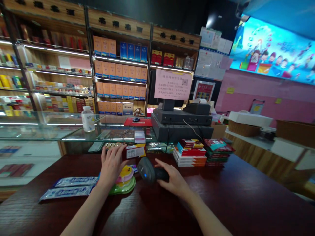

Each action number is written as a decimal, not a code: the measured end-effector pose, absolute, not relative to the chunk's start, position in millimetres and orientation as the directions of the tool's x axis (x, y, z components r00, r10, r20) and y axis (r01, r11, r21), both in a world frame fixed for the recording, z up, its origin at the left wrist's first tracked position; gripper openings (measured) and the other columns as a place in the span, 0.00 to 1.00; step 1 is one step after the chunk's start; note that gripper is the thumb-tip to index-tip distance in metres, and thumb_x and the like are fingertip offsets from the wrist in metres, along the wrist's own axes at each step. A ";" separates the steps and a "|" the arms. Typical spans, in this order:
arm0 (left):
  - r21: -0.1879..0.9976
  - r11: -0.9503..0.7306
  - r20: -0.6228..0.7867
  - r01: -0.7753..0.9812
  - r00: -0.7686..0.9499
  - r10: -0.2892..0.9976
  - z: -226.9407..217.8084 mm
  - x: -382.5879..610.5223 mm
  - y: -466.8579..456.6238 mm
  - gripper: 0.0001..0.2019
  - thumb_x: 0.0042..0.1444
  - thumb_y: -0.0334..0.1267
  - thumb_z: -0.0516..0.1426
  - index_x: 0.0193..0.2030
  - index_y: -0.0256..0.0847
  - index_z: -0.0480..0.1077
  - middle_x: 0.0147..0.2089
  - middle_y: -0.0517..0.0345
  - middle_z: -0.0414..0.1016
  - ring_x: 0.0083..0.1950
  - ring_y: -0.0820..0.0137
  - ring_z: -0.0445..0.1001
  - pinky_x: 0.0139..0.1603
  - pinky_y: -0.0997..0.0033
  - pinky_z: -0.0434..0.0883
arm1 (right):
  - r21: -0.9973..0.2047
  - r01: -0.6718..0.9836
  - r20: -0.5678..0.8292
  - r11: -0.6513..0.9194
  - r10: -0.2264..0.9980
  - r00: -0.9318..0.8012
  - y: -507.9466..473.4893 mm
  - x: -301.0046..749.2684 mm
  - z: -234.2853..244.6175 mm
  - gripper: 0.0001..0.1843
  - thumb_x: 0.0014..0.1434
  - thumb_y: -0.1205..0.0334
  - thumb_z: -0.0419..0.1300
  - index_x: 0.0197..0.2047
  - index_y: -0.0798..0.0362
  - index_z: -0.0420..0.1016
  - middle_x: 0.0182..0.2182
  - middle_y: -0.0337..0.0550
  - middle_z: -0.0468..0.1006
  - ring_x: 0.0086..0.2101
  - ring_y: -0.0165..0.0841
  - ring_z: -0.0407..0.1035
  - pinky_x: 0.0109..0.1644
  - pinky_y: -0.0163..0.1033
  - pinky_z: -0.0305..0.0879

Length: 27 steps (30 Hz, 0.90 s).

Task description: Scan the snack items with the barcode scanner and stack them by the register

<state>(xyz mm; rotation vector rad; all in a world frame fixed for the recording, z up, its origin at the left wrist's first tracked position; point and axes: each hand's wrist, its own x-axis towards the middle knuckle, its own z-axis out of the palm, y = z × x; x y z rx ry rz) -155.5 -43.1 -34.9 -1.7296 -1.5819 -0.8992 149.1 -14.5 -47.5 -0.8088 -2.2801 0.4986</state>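
Note:
My left hand (112, 164) grips the end of a small red and yellow packet (136, 151), whose white barcode label shows. In my right hand (175, 179) is a dark grey barcode scanner (147, 171), held by its handle, with a small blue light glowing. The scanner's head is just below and right of the packet, apart from it. Under and beside my left hand lie a green, pink and yellow plastic-looking item (125, 183), partly hidden, and two long blue and white packets (71, 186).
Stacked packets (189, 155) and red-green packs (218, 152) stand at the right rear of the dark wooden counter (157, 213). Behind are a cash register (182, 121), a white bottle (88, 119) on a glass case and shelves of boxes (120, 70).

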 end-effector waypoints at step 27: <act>0.052 -0.098 0.803 0.994 0.016 0.596 -36.0 -144.8 -45.4 0.31 0.57 0.39 0.63 0.67 0.47 0.61 0.60 0.48 0.73 0.61 0.54 0.69 0.73 0.40 0.47 | -0.725 0.280 0.384 0.630 0.706 -0.595 -22.4 153.0 -41.7 0.44 0.58 0.65 0.64 0.73 0.40 0.52 0.60 0.45 0.73 0.58 0.43 0.68 0.65 0.55 0.59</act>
